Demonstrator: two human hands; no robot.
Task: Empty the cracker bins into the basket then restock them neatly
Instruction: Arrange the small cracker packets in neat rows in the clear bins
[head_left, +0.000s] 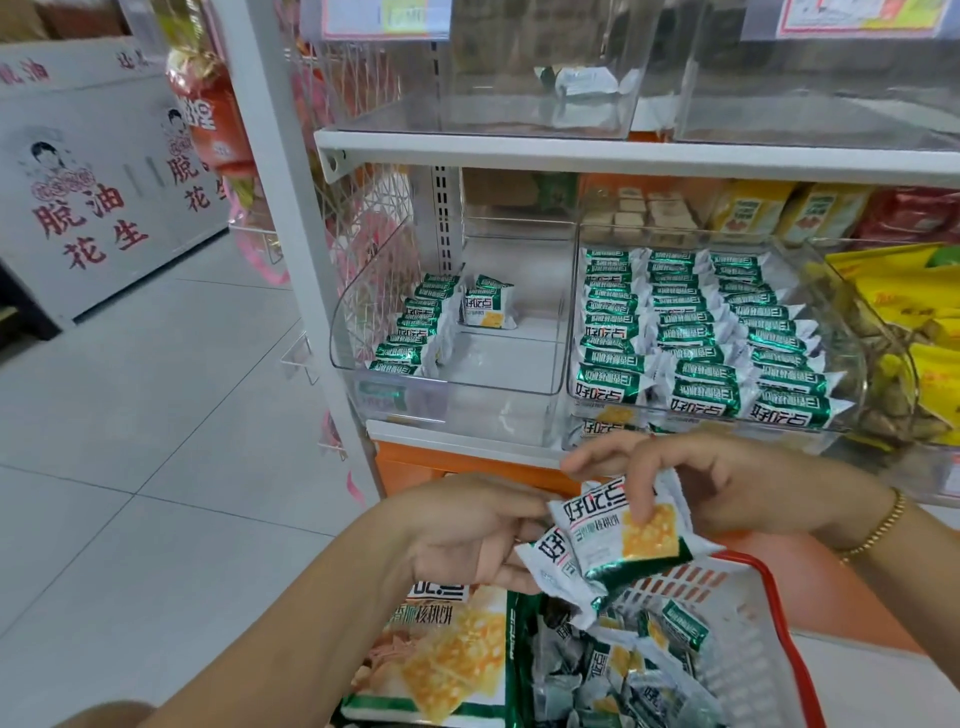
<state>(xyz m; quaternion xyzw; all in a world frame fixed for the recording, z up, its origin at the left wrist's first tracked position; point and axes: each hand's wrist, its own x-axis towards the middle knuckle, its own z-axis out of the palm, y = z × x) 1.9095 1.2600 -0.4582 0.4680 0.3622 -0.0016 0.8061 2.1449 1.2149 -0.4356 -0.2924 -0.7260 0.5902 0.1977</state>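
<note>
My left hand (467, 535) and my right hand (727, 483) hold green-and-white cracker packets (618, 540) together above the red basket (779, 618). The left hand grips a lower packet from the left; the right hand pinches the upper packet from above. Several more packets (623, 670) lie loose in the basket. On the shelf, the left clear bin (498, 384) holds one row of packets along its left wall and a single packet (488, 304) further back. The right clear bin (701, 332) is filled with neat rows of the same packets.
A large cracker bag (441, 654) lies at the basket's left. Clear bins (540, 104) stand on the shelf above, one holding a single packet. Yellow snack bags (904, 322) fill a bin at the right. A white shelf post (306, 234) and tiled floor (130, 467) are at the left.
</note>
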